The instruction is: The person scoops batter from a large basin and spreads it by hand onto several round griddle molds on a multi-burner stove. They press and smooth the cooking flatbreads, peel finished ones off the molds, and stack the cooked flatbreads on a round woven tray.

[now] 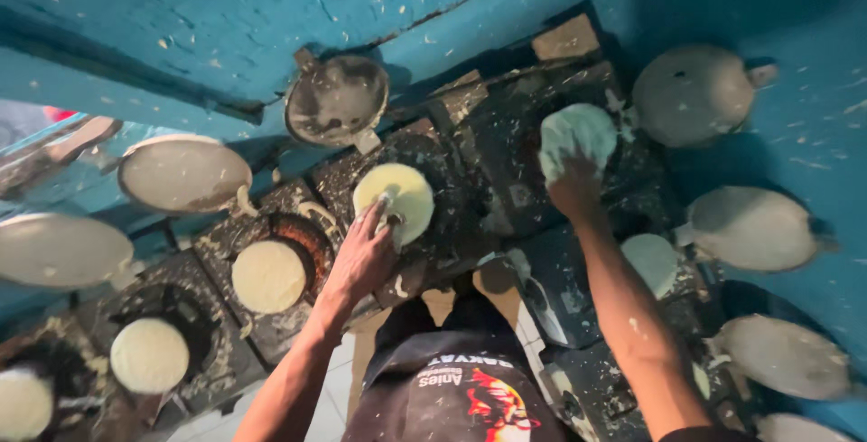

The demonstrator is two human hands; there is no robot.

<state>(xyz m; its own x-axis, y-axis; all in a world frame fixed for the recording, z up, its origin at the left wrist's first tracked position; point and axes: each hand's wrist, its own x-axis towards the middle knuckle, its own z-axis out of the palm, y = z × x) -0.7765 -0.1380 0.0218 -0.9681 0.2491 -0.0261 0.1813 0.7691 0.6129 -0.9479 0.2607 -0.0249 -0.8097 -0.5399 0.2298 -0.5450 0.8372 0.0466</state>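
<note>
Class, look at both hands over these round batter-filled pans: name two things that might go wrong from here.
1. The left hand touches the pale batter disc directly; if that pan is hot, the fingers may burn.
2. The right hand presses a cloth on the crusted stove top, reaching across other pans, so the forearm might brush the disc beside it.

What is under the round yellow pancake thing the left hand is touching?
The yellow disc lies on a dark, batter-crusted burner top. The left hand touches its edge. What is directly beneath the disc is covered.
</note>
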